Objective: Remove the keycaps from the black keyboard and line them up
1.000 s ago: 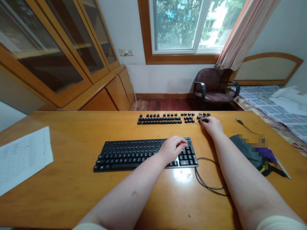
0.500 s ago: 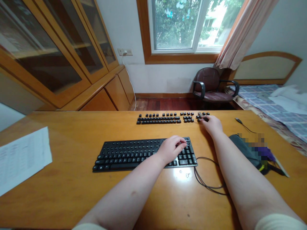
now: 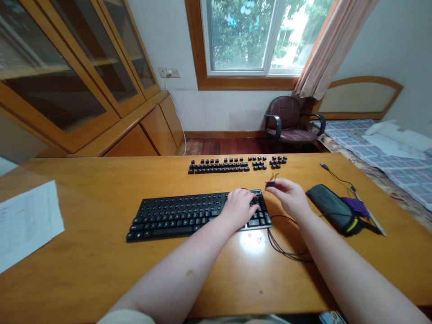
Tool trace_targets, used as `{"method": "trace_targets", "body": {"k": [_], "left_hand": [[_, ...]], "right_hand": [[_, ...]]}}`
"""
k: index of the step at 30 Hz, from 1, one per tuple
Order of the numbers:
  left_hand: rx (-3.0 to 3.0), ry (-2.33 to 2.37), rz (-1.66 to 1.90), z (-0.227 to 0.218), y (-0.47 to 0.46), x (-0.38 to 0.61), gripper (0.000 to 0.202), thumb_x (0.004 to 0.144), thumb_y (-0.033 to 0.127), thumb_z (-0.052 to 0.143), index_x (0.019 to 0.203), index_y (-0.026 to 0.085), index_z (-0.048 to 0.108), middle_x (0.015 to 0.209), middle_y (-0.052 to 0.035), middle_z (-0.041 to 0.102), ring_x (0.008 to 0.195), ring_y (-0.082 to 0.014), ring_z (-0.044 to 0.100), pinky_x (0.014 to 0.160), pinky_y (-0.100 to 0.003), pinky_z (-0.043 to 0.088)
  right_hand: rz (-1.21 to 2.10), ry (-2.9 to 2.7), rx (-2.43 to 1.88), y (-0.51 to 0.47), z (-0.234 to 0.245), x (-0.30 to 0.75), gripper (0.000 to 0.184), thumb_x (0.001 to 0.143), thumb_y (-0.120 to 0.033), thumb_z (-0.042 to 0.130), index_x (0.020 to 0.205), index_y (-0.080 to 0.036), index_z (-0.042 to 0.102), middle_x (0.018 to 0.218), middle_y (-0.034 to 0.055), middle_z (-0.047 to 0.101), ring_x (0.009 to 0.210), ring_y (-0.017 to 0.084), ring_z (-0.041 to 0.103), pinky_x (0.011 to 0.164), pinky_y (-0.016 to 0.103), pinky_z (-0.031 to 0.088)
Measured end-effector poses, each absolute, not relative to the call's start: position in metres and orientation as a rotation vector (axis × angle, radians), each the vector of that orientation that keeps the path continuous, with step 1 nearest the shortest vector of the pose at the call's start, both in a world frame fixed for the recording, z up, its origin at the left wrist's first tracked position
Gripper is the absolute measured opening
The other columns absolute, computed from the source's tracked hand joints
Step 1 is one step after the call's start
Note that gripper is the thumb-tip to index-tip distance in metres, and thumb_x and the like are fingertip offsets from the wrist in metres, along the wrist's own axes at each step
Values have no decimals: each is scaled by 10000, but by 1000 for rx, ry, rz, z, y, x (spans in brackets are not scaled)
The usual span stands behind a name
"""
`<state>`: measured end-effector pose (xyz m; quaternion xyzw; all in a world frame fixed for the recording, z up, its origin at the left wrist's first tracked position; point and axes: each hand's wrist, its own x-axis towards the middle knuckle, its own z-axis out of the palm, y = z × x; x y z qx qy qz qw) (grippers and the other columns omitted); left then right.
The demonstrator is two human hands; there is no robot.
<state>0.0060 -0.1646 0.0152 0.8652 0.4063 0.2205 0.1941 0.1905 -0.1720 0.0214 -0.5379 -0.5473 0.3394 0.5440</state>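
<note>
A black keyboard (image 3: 189, 215) lies on the wooden desk (image 3: 101, 252) in front of me. My left hand (image 3: 240, 208) rests curled on its right end, fingers pressing on the keys. My right hand (image 3: 289, 196) hovers just right of the keyboard's far corner, pinching a small black keycap (image 3: 270, 183) with a thin wire tool sticking up from it. Rows of loose black keycaps (image 3: 219, 165) are laid out along the far side of the desk, beyond both hands.
The keyboard's black cable (image 3: 286, 245) loops on the desk by my right forearm. A dark pouch (image 3: 332, 209) with purple and yellow items lies to the right, a paper sheet (image 3: 23, 225) at the left edge. An armchair (image 3: 286, 119) and bed (image 3: 391, 155) stand beyond.
My right hand has drawn back from the far rows of loose keycaps toward the keyboard's right end, carrying a keycap. The left hand has stayed on the keyboard.
</note>
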Motion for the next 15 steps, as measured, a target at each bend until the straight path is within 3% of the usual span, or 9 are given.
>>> {"method": "trace_targets", "body": {"k": [9, 15], "left_hand": [[2453, 1116, 586, 13, -164, 8, 350, 762, 366, 632, 1062, 195, 575, 1090, -79, 578, 1047, -253, 472, 929, -415, 361], [2425, 1121, 571, 12, -162, 8, 312, 757, 385, 632, 988, 181, 584, 1071, -86, 576, 1041, -255, 476, 922, -417, 373]], "right_hand": [[983, -1367, -1278, -170, -1, 183, 238, 671, -392, 689, 768, -181, 636, 721, 26, 663, 692, 176, 619, 688, 316, 505], [870, -1651, -1378, -172, 2, 183, 207, 737, -384, 619, 805, -191, 650, 764, 27, 678, 702, 178, 618, 674, 309, 501]]}}
